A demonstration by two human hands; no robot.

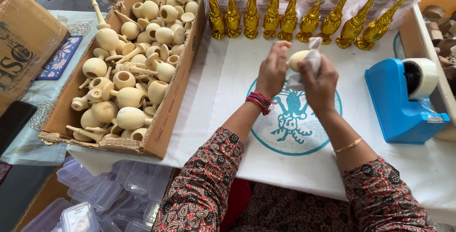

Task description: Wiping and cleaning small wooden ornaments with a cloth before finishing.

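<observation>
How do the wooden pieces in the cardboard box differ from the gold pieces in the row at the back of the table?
The wooden pieces are bare, pale and matte; the gold pieces are wrapped in shiny foil. The wooden pieces lie in a loose heap in the cardboard box; the gold pieces stand upright in one neat row. Both have a round body and a long thin neck.

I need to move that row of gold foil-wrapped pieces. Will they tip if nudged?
Probably: each gold foil-wrapped piece stands tall on a small round base, tapering upward. They stand close together, so one may topple neighbours. The glossy foil looks slippery.
</observation>
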